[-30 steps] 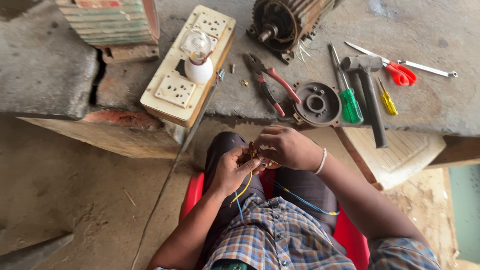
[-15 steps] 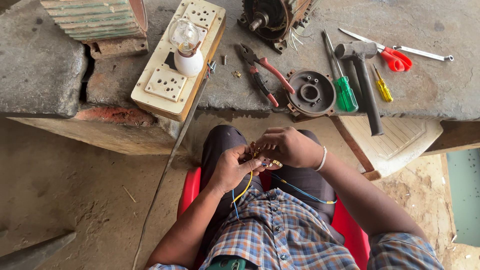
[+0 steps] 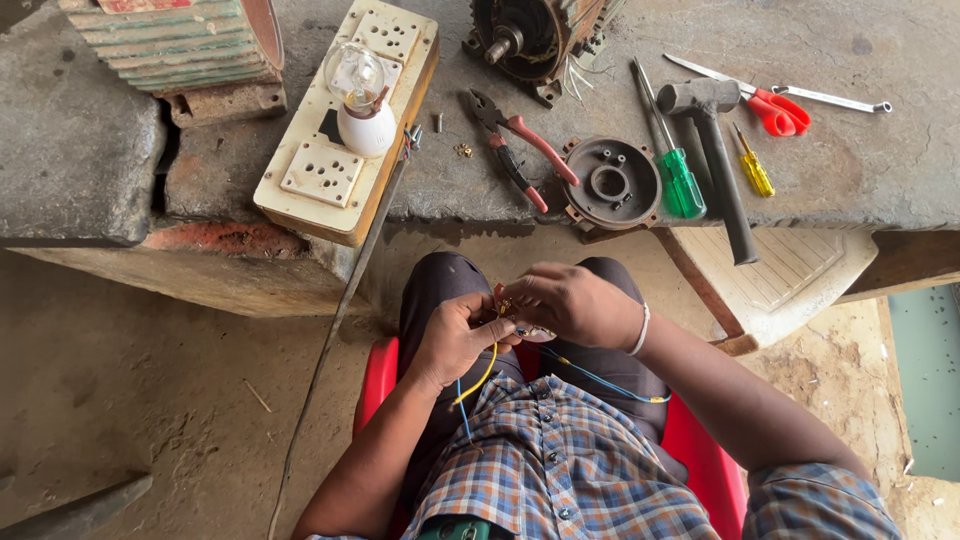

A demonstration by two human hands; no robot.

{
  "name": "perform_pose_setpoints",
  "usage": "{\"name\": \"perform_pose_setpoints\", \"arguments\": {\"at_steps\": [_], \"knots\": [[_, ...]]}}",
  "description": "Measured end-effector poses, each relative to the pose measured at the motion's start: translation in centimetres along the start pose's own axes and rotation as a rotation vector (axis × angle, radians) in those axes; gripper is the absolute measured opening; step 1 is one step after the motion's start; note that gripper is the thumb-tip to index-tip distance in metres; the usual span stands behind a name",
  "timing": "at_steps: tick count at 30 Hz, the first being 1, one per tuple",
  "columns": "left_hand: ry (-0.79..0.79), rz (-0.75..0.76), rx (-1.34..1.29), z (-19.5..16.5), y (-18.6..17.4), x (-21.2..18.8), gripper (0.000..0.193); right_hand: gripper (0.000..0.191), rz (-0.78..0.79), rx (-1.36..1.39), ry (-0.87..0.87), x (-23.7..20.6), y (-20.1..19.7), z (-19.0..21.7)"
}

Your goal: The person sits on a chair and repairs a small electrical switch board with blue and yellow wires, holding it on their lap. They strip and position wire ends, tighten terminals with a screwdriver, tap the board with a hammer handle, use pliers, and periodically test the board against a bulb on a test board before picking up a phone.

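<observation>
On the bench, L to R: cream socket board (image 3: 345, 140) w/ a clear bulb (image 3: 357, 78), pliers (image 3: 520, 145), round motor end cover (image 3: 608, 183) off the motor (image 3: 530, 35), green screwdriver (image 3: 678, 175), hammer (image 3: 715, 150), red scissors (image 3: 775, 108). All lie apart from the hands. Over the lap, left hand (image 3: 455, 335) has fingers curled narrow round a small wired part (image 3: 512, 312), yellow wire (image 3: 480, 372) trailing below. Right hand (image 3: 575, 300) pinches the same part from above; blue wire (image 3: 600, 378) hangs loose. Wiring looks mid-way: leads unattached, cover not refitted.

Rough concrete bench (image 3: 880, 170), glossy plastic-handled screwdriver (image 3: 672, 160), matt metal hammer (image 3: 715, 150)
</observation>
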State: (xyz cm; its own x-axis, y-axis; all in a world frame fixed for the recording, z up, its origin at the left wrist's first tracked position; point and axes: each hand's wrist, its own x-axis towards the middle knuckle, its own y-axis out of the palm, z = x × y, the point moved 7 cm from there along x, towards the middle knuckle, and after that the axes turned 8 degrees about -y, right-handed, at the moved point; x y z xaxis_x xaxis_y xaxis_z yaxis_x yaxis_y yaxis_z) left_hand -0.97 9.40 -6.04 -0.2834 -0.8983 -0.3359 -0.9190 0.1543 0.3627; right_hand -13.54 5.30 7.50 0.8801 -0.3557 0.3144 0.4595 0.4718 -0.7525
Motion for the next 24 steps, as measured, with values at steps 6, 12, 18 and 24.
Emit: {"name": "perform_pose_setpoints", "arguments": {"at_steps": [6, 12, 18, 24], "knots": [[-0.008, 0.071, -0.012, -0.4, 0.0, -0.4, 0.018, 0.014, 0.003, 0.095, -0.01, -0.3, 0.1, -0.9], [-0.029, 0.122, -0.016, 0.0, 0.9, -0.7, 0.023, 0.014, 0.037, 0.082, 0.06, -0.4, 0.3, -1.3], [-0.018, 0.141, -0.042, 0.5, 0.9, -0.2, 0.022, 0.024, 0.016, 0.198, -0.003, -0.4, 0.0, -0.4], [-0.063, 0.152, -0.042, 1.3, 0.9, 0.1, 0.022, 0.019, 0.054, 0.17, 0.008, -0.4, 0.2, -0.3]]}}
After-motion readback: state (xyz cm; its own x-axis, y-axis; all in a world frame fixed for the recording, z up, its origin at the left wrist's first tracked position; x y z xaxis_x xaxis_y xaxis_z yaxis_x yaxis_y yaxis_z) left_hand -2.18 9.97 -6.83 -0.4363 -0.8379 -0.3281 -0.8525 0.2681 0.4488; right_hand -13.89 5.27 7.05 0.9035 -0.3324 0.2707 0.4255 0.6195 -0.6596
